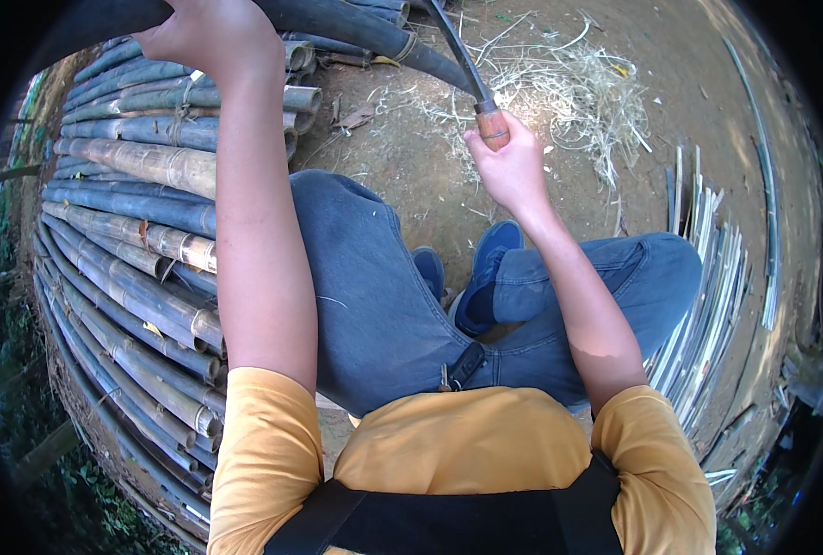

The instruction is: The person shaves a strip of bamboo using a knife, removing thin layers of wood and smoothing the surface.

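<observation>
A thick dark bamboo pole (351,26) slants across the top of the view, and its right end reaches the blade of a long knife (457,46). My left hand (215,37) is closed on the pole at the upper left, thumb along its near side; the other fingers are mostly hidden. The knife's short wooden handle (494,130) is wrapped in my right hand (511,166). Its dark, narrow blade points up and slightly left, past the top edge, so the tip is out of sight. The blade crosses the pole's end; whether they touch I cannot tell.
Stacked bamboo poles (143,213) fill the left side, close to my left leg. Pale shavings (569,102) lie on the dirt ahead. A bundle of split strips (707,287) lies beside my right knee, and long thin strips (765,203) lie farther right.
</observation>
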A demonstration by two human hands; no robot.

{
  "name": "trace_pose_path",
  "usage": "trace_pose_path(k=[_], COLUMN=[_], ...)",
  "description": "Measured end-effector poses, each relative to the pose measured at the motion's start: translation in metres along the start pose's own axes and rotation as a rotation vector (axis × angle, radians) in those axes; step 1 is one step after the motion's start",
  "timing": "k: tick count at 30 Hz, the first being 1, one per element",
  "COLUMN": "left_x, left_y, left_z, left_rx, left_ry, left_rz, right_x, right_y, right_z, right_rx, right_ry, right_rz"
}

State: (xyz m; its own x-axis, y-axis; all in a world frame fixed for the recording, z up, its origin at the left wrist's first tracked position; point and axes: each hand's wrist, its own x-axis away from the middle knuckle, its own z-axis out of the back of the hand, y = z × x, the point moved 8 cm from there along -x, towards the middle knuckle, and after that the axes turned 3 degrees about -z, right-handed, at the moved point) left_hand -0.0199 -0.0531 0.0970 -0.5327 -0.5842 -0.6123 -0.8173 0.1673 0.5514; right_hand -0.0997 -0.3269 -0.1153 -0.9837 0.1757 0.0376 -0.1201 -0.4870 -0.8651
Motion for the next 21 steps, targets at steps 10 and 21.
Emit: trace_pose_path(k=[10, 21], left_x=[0.005, 0.01], left_y=[-0.005, 0.01], left_z=[0.005, -0.01], left_rx=[-0.019, -0.075], left_ry=[0.061, 0.011], left_rz=[0.002, -0.026], right_x=[-0.022, -0.037], right_y=[0.043, 0.067], right_z=[-0.019, -0.01], right_rx=[0.105, 0.244], right_ry=[-0.114, -0.091], right_rz=[-0.249, -0.306])
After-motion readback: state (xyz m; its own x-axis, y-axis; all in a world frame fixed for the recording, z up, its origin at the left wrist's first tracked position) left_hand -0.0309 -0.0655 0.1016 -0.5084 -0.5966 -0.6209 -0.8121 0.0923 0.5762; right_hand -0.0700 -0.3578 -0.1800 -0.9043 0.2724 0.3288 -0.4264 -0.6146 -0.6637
